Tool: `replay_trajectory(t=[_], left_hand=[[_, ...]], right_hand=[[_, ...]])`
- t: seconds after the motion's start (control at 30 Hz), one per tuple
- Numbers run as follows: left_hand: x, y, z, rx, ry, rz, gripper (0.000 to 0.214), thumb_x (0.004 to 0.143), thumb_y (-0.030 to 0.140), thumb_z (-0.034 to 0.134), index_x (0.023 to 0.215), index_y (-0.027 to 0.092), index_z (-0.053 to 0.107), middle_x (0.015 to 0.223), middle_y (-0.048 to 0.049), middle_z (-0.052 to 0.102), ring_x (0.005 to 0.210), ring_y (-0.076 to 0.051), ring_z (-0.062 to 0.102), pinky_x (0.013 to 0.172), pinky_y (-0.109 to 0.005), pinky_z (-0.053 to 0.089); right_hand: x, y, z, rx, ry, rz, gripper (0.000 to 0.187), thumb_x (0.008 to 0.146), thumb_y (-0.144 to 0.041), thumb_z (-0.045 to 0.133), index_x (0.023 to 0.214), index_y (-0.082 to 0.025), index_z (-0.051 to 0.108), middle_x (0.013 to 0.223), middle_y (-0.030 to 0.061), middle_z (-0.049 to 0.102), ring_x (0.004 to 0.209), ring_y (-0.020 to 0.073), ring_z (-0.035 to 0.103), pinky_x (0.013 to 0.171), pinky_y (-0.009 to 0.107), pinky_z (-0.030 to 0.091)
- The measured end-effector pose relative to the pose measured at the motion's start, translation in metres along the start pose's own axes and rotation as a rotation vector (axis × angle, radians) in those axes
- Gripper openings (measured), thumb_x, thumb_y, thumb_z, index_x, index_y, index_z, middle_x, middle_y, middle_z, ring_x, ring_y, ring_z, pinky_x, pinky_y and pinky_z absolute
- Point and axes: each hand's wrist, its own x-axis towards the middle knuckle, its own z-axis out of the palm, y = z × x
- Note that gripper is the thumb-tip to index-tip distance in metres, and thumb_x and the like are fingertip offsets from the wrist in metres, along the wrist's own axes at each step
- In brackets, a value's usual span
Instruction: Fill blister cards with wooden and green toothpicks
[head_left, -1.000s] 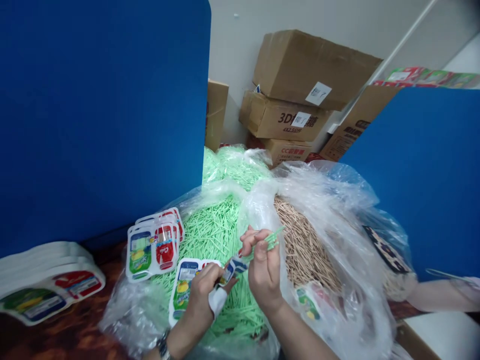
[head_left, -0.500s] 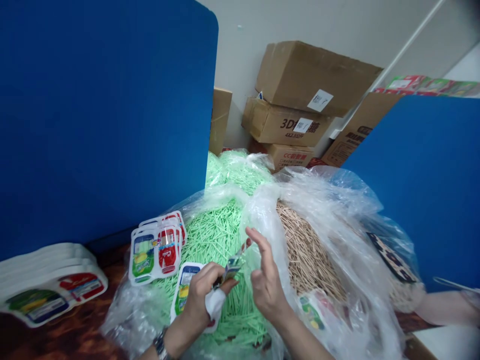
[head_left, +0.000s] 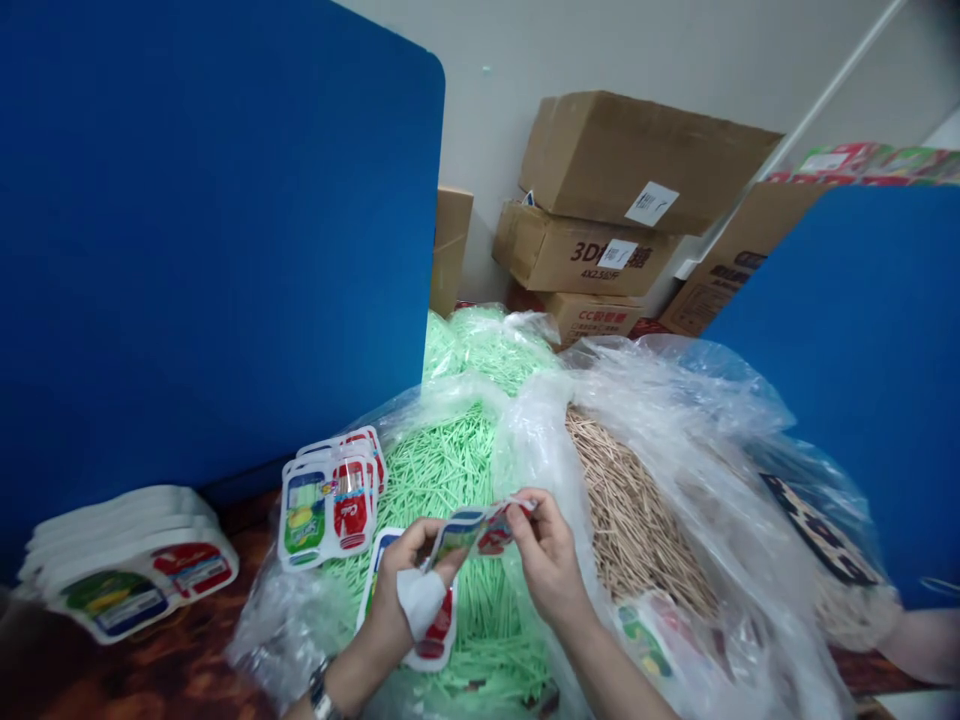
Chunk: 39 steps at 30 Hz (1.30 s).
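Note:
A small printed pouch (head_left: 480, 530), blue-green on one side and red on the other, is held between my hands. My left hand (head_left: 394, 600) grips its left end, and a white scrap (head_left: 420, 598) shows against that palm; what it is I cannot tell. With thumb and fingers, my right hand (head_left: 553, 565) pinches the right end. Below lie thin green candy-like sticks (head_left: 442, 460) in a clear plastic bag. Another printed pouch (head_left: 436, 640) rests on them, partly covered by my left hand. Several filled pouches (head_left: 328, 505) are piled at the bag's left edge.
Brown sticks (head_left: 637, 510) fill a second plastic bag (head_left: 720, 470) at right. A stack of printed pouches (head_left: 142, 580) lies far left. Blue panels (head_left: 225, 230) stand on both sides, with cardboard boxes (head_left: 600, 250) behind. Another person's arm (head_left: 926, 640) shows at the right edge.
My right hand, fingers raised and apart before, has come down and closed on the pouch's right end. The pouch is now stretched level between both hands. The view has shifted slightly.

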Motion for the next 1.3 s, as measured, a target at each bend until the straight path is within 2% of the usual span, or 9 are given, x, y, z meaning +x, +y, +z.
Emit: replay_trajectory(t=[0.17,0.3,0.43,0.53,0.63,0.8,0.97,1.13,1.3], left_hand=[[0.001,0.003,0.001,-0.095,0.024,-0.023,0.031,0.071,0.023,0.073,0.099,0.016,0.062,0.086,-0.0052,0.073,0.077,-0.019,0.067,0.071,-0.028,0.053],[-0.003,0.005,-0.002,-0.054,0.041,-0.022,0.017,0.075,0.029,0.069,0.084,0.015,0.063,0.072,-0.0022,0.070,0.064,-0.016,0.064,0.061,-0.026,0.051],[-0.010,0.010,-0.032,0.015,0.122,-0.048,0.020,0.077,0.034,0.069,0.072,0.015,0.064,0.064,-0.0010,0.068,0.059,-0.016,0.062,0.055,-0.025,0.050],[-0.008,0.013,-0.072,0.039,0.182,-0.089,0.025,0.075,0.037,0.071,0.084,0.014,0.068,0.080,-0.0060,0.075,0.070,-0.020,0.068,0.066,-0.030,0.055],[0.004,0.007,-0.112,0.116,0.245,-0.100,0.037,0.074,0.042,0.072,0.096,0.013,0.068,0.093,-0.0106,0.077,0.078,-0.025,0.070,0.071,-0.035,0.057],[0.034,-0.020,-0.147,0.540,0.429,-0.007,0.048,0.080,0.052,0.059,0.104,0.011,0.066,0.100,-0.0145,0.074,0.088,-0.030,0.069,0.079,-0.043,0.054],[0.049,-0.038,-0.155,0.788,0.588,0.008,0.058,0.074,0.047,0.065,0.118,0.008,0.058,0.126,-0.0220,0.057,0.122,-0.040,0.045,0.104,-0.055,0.031],[0.052,-0.050,-0.160,0.900,0.599,-0.026,0.072,0.077,0.046,0.062,0.133,0.005,0.045,0.132,-0.0254,0.051,0.123,-0.040,0.045,0.103,-0.052,0.033],[0.036,-0.037,-0.149,1.004,0.654,0.083,0.070,0.082,0.043,0.058,0.139,0.006,0.039,0.146,-0.0247,0.034,0.136,-0.039,0.029,0.111,-0.051,0.025]], right_hand=[[-0.002,0.004,0.003,-0.014,0.016,0.002,0.025,0.087,-0.045,0.058,0.090,-0.020,0.054,0.079,0.0008,0.059,0.069,0.0153,0.061,0.061,0.027,0.055],[-0.007,0.007,0.011,-0.019,-0.051,0.031,0.025,0.088,-0.045,0.056,0.092,-0.021,0.053,0.079,0.0013,0.059,0.067,0.0160,0.061,0.061,0.029,0.055],[-0.006,0.012,0.020,-0.066,-0.125,0.010,0.032,0.091,-0.044,0.050,0.114,-0.023,0.049,0.097,0.0055,0.063,0.085,0.0195,0.064,0.075,0.033,0.055],[-0.001,0.019,0.021,-0.347,-0.240,-0.075,0.032,0.093,-0.039,0.047,0.120,-0.022,0.049,0.106,0.0087,0.062,0.092,0.0210,0.063,0.080,0.035,0.052],[0.004,0.028,0.023,-0.832,-0.375,-0.111,0.030,0.087,-0.034,0.057,0.113,-0.019,0.056,0.104,0.0109,0.062,0.091,0.0247,0.062,0.079,0.039,0.051],[0.011,0.036,0.033,-1.332,-0.442,-0.030,0.038,0.072,-0.037,0.074,0.103,-0.020,0.059,0.106,0.0121,0.060,0.101,0.0304,0.057,0.072,0.034,0.047],[0.022,0.045,0.034,-1.267,-0.411,0.059,0.027,0.075,-0.037,0.072,0.091,-0.021,0.057,0.097,0.0065,0.062,0.091,0.0230,0.060,0.066,0.027,0.040],[0.028,0.055,0.030,-1.144,-0.393,0.040,0.009,0.085,-0.029,0.059,0.086,-0.021,0.057,0.085,0.0019,0.067,0.079,0.0176,0.062,0.063,0.024,0.035],[0.030,0.054,0.027,-1.175,-0.344,0.042,0.013,0.093,-0.028,0.045,0.095,-0.021,0.057,0.078,0.0044,0.069,0.070,0.0205,0.064,0.058,0.026,0.033]])
